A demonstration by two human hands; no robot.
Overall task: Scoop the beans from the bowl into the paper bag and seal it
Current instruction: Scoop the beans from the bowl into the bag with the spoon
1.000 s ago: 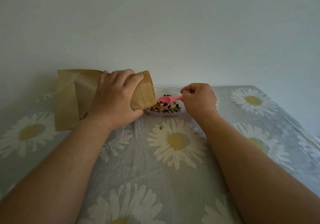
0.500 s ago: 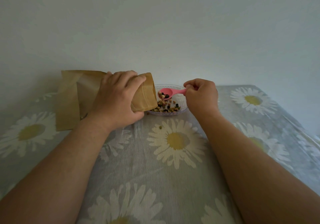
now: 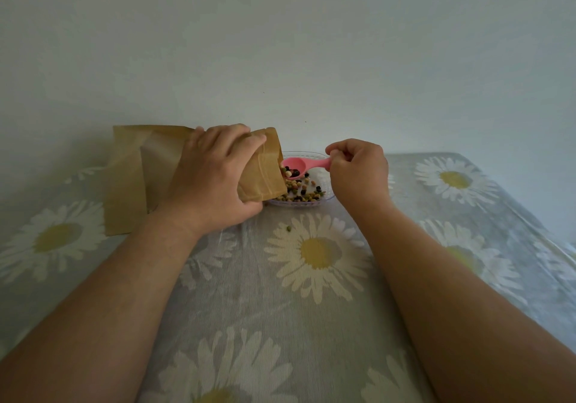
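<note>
A spoonful of beans is being tipped at the mouth of the paper bag.

Nearest, the daisy-print tablecloth [image 3: 311,324] is being crossed by both forearms, and one stray green bean [image 3: 289,228] is lying on it just short of the bowl. Further on, the paper bag [image 3: 137,168] is being gripped near its mouth by the left hand [image 3: 215,181], fingers curled over the top, the bag tilted toward the bowl. The pink spoon [image 3: 304,165] is being pinched by its handle in the right hand [image 3: 358,172], its loaded scoop held right at the bag's opening. Just beneath, mixed beans [image 3: 300,192] are lying in the clear bowl [image 3: 324,198], near the pale wall [image 3: 280,44].
</note>
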